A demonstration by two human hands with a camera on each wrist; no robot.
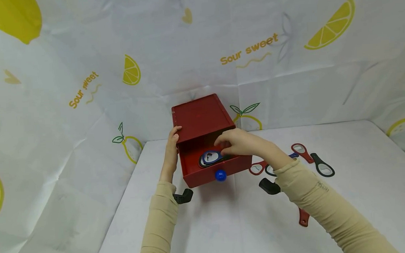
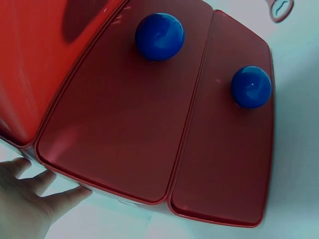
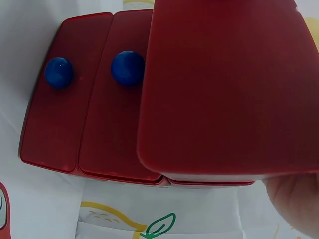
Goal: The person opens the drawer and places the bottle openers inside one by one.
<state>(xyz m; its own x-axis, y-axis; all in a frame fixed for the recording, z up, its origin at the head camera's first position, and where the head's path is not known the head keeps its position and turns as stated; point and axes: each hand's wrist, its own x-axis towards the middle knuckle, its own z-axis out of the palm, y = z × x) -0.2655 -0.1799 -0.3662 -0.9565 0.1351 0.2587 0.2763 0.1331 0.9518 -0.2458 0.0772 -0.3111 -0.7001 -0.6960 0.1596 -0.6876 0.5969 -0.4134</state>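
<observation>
A red drawer cabinet [image 1: 202,117] stands against the backdrop with its top drawer [image 1: 199,179] pulled out. My left hand [image 1: 171,148] rests along the cabinet's left side, fingers extended against the wall in the left wrist view. Inside the drawer lie overlapping paddle-shaped pieces that look like bottle openers, a blue bottle opener [image 1: 218,153] uppermost and a dark one beneath it. My right hand [image 1: 238,142] reaches over the drawer's right wall, its loosely bent fingers right at the blue opener's handle end. From the right wrist, the drawer hides most of that hand.
More bottle openers lie on the white table [image 1: 240,223] to the right: a red one [image 1: 302,152], a black one [image 1: 323,168], and several partly behind my right arm. Two lower drawers with blue knobs [image 2: 159,37] are closed. A lemon-printed cloth [image 1: 199,47] hangs behind.
</observation>
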